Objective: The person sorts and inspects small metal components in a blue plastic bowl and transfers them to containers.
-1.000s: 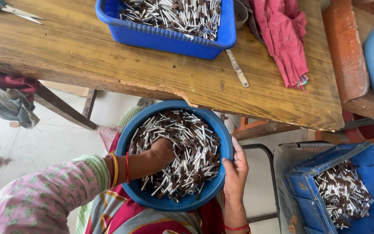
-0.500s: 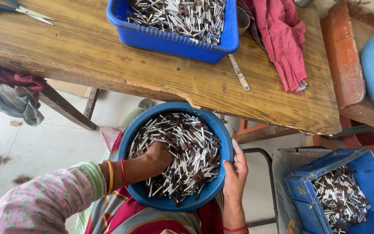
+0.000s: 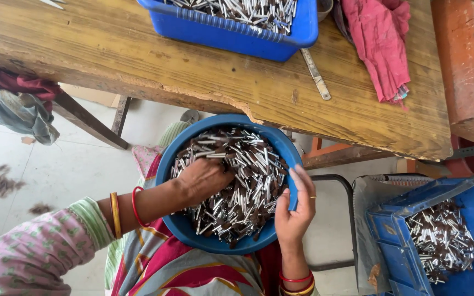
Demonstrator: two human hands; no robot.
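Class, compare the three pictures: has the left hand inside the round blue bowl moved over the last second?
Barely. The left hand remains buried in the silver and brown sticks left of centre in the round blue bowl, whose rim the right hand keeps gripping.

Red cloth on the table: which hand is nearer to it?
Right. The right hand grips the round blue bowl's rim, below the red cloth. The left hand digs into the bowl's metal pieces, farther off.
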